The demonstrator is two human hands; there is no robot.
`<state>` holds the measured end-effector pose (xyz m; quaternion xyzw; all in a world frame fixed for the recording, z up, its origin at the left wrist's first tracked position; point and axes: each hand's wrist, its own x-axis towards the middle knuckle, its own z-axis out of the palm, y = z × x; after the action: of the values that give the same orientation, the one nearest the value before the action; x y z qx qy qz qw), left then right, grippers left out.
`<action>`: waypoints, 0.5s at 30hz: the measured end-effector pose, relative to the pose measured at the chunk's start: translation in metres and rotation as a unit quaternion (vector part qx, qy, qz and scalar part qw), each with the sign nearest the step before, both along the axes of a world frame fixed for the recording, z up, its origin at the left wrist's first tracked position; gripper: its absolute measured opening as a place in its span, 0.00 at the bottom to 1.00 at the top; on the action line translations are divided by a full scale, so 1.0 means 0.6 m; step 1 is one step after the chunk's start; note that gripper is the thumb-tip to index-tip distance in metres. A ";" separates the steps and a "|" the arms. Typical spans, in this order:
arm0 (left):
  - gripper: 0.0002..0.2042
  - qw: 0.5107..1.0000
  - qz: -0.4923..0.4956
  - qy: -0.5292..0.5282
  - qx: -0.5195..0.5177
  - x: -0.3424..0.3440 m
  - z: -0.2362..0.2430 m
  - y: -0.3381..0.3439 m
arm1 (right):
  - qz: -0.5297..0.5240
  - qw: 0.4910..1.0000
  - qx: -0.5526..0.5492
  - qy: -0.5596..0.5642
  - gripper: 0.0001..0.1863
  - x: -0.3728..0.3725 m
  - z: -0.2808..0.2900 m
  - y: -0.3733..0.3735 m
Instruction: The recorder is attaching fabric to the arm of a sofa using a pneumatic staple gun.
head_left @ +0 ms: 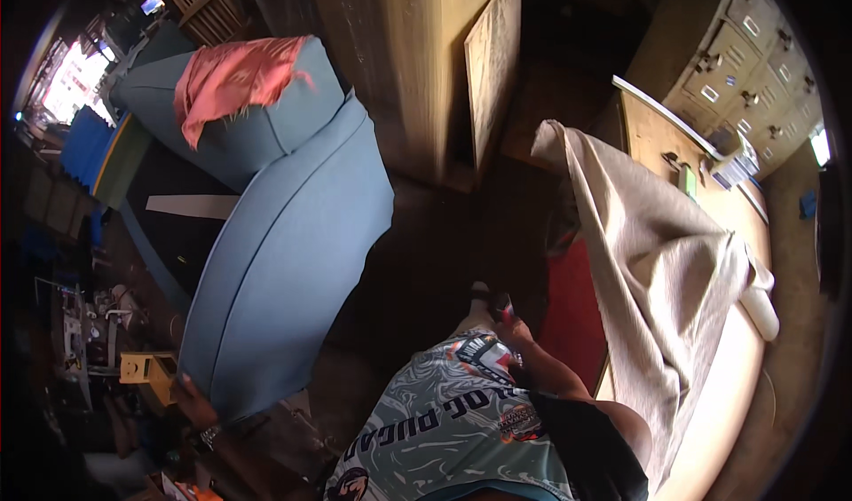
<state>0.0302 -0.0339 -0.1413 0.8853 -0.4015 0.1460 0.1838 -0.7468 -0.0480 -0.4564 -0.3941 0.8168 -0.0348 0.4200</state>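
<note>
- Grey-green patterned shirt (435, 430) with dark lettering fills the lower middle, nearest the camera.
- Far left, a bright opening (75, 75) glares above some blue sheets (86, 146).
- Below these, a yellow block (136, 368) stands just beside the sofa's lower end.
- Left hand (195, 403), a band at its wrist, touches the sofa's lower edge; whether its grip is clasped or merely resting, I cannot tell.
- Blue sofa (293, 261), left of centre, its long curved panel toward the camera and dark inner part behind.
- White strip (191, 205) across that dark part.
- Pink-red cloth (235, 79), frayed, draped over the sofa's far arm.
- Tall wooden cabinet (399, 57) behind, a board (493, 66) upright at its right.
- Right hand (515, 331) low by the shirt, grip closed around a small red-and-black thing (505, 307), too dim to identify.
- Red panel (575, 310) below the bench's near side.
- Beige cloth (657, 270), rumpled, on the bench (650, 133) and hanging over its edge.
- Small green box (688, 181) on the bench, beyond the cloth.
- Pale lockers (745, 66) at upper right.
</note>
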 end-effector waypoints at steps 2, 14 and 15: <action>0.36 1.000 0.006 0.018 0.010 -0.004 -0.001 0.008 | -0.014 0.998 -0.031 -0.047 0.32 -0.037 0.009 -0.056; 0.30 0.991 0.066 -0.038 0.107 -0.094 -0.060 -0.368 | 0.066 0.944 -0.247 -0.208 0.26 -0.189 0.243 -0.444; 0.30 0.993 0.042 -0.022 0.112 -0.098 -0.065 -0.404 | 0.104 0.935 -0.280 -0.190 0.28 -0.179 0.268 -0.475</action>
<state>-0.0289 -0.2761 -0.1801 0.9130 -0.3815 0.1272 0.0684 -0.8544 -0.3332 -0.2954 -0.5642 0.6334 -0.2922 0.4417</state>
